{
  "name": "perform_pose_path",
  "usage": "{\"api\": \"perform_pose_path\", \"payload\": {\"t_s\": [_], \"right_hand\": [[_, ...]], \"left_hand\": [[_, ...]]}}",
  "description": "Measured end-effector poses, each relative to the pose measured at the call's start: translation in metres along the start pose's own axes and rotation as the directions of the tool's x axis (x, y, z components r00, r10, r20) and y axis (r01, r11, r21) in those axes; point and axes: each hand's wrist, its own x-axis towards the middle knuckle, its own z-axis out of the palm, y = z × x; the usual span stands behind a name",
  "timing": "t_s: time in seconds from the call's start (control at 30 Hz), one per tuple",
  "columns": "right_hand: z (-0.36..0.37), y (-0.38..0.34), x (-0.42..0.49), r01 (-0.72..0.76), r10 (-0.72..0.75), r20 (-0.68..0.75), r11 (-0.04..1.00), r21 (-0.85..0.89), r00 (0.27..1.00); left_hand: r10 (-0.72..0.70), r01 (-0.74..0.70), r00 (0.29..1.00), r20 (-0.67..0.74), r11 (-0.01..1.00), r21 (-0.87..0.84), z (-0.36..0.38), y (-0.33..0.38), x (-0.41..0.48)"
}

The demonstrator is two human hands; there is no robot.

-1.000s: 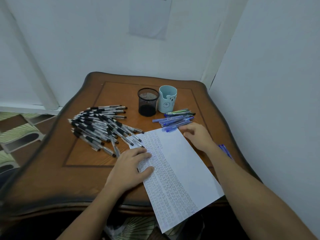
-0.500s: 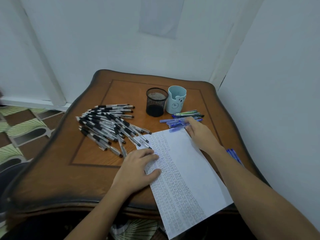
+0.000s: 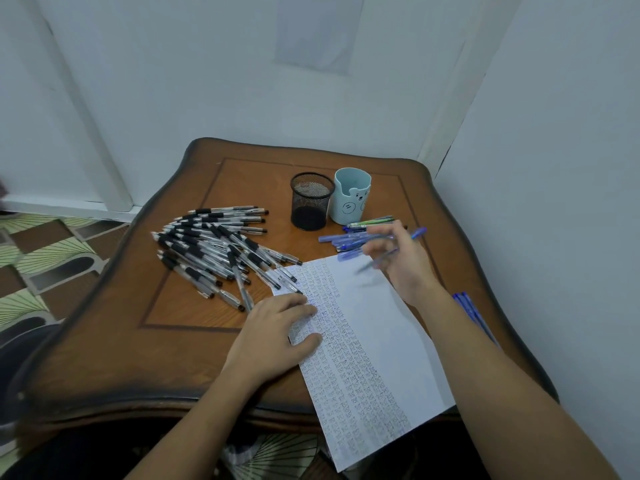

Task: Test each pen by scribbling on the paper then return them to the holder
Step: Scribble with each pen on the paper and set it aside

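My right hand (image 3: pixel 405 261) pinches a slim blue plastic pen (image 3: pixel 418 233), left hand (image 3: pixel 273 330) flat-fingered on scribbled white paper (image 3: pixel 374 341); black mesh holder (image 3: pixel 310 202) looks empty.

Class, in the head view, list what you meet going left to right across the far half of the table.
Heap of black-grip pens → black mesh holder → light blue bear holder → right hand gripping a blue pen.

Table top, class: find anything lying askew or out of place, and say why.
The paper lies askew, its near corner hanging past the front edge of the table. A few blue pens lie alone by the right edge, apart from the blue pile beside the light-blue holder. Nothing looks spilled or damaged.
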Motion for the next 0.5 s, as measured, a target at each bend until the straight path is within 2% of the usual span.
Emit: {"api": "perform_pose_path", "payload": {"t_s": [0.07,0.17,0.23,0.37,0.5], "right_hand": [[0.001,0.005,-0.003,-0.061,0.063,-0.02,0.996,0.068,0.998],[0.003,0.02,-0.011,-0.102,0.1,0.04,0.993,0.055,0.994],[0.006,0.034,-0.013,-0.062,0.061,0.075,0.998,0.008,0.995],[0.015,0.049,-0.014,0.0,0.003,0.037,0.996,-0.088,0.999],[0.018,0.05,-0.019,0.044,-0.022,0.125,0.984,-0.172,0.992]], "left_hand": [[-0.004,0.004,1.0,0.006,1.0,-0.001,0.0,0.0,0.0],[0.003,-0.003,1.0,0.014,1.0,0.003,0.0,-0.001,0.0],[0.005,-0.005,1.0,0.012,1.0,0.003,0.0,-0.001,0.0],[0.011,-0.011,1.0,0.008,1.0,0.006,0.001,-0.002,0.0],[0.013,-0.013,1.0,-0.002,1.0,0.001,0.002,-0.003,0.0]]}}
